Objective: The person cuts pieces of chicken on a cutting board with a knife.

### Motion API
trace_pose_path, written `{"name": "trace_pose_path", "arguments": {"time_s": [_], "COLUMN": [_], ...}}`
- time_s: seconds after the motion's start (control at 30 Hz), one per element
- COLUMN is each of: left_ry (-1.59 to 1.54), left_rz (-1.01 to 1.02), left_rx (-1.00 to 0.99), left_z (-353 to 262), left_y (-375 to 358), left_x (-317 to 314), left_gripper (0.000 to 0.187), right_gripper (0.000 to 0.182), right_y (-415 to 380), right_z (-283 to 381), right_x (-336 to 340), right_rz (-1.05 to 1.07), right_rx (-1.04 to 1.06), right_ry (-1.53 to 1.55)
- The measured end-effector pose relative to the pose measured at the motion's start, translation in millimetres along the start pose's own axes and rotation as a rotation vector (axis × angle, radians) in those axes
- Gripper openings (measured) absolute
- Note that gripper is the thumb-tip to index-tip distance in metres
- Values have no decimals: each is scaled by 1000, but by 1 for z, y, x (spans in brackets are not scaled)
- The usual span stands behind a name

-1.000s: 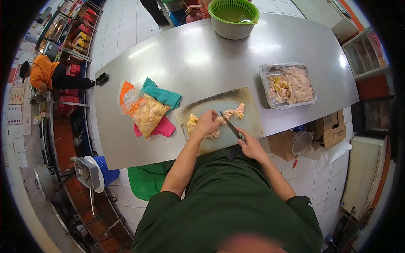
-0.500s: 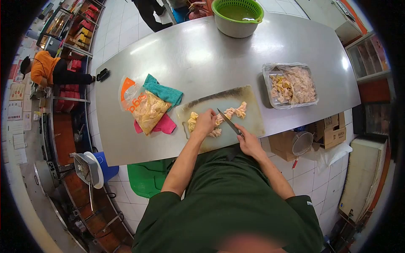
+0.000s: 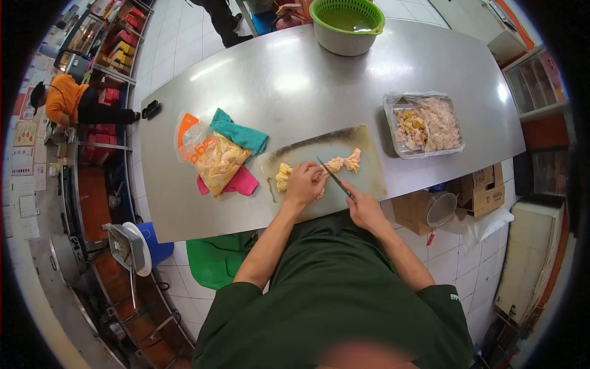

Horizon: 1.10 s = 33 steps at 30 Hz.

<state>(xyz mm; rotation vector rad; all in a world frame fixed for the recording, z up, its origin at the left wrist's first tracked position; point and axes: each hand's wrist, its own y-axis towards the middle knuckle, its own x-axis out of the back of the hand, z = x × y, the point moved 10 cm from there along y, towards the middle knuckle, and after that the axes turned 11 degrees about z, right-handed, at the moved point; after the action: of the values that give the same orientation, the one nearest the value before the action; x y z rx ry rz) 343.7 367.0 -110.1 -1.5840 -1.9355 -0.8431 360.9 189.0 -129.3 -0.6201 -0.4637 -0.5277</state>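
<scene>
A kitchen knife point(image 3: 334, 176) is gripped in my right hand point(image 3: 366, 211), its blade slanting up and left over the cutting board point(image 3: 372, 179). My left hand point(image 3: 305, 184) is closed over pieces of raw chicken, just left of the blade, and its fingers hide part of them. More raw chicken point(image 3: 351, 161) lies on the board to the right of the blade. A yellowish piece of chicken point(image 3: 283, 177) rests to the left of my left hand. Dark stains mark the board's far edge.
Left of the board, a plastic bag of raw chicken point(image 3: 219, 165) lies on a teal cloth point(image 3: 241, 133) and a pink cloth point(image 3: 244, 182). A plastic-lined tray point(image 3: 388, 117) of raw meat stands right. A bowl with a green colander point(image 3: 346, 43) stands at the far edge. Another person point(image 3: 72, 101) stands left.
My left hand has shifted slightly right, with its fingers more curled, and now covers chicken that showed beside it. The knife and my right hand are nearly still.
</scene>
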Motion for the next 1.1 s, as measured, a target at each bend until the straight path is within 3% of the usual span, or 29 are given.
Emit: {"name": "trace_pose_path", "arguments": {"time_s": [0.1, 0.4, 0.77, 0.83, 0.87, 0.93, 0.97, 1.03, 1.1], "left_ry": [61, 169, 69, -454, -455, 3, 6, 233, 51], "left_rz": [18, -49, 2, 130, 128, 45, 45, 413, 467], "left_rx": [-55, -104, 8, 489, 490, 280, 280, 283, 343], "left_z": [-2, 0, 5, 50, 54, 40, 40, 40, 42], "left_y": [-7, -14, -9, -14, -14, -4, -2, 4, 7], "left_x": [-12, -20, -4, -20, -22, -3, 0, -28, -34], "left_gripper": [14, 13, 11, 14, 14, 21, 21, 31, 33], "right_gripper": [50, 51, 50, 50, 50, 50, 49, 49, 48], "right_y": [-6, 49, -35, -29, -23, -16, -14, -13, -17], "right_z": [-3, 16, -21, -22, -19, -18, -21, -24, -33], "right_x": [-10, -23, 9, 8, 9, 10, 13, 19, 22], "right_rz": [23, 9, 200, 210, 141, 73, 44, 11, 5], "right_rx": [-17, 19, -116, -97, -48, 3, -39, -80, -160], "right_ry": [-138, -128, -141, -84, -36, 13, 43, 70, 169]}}
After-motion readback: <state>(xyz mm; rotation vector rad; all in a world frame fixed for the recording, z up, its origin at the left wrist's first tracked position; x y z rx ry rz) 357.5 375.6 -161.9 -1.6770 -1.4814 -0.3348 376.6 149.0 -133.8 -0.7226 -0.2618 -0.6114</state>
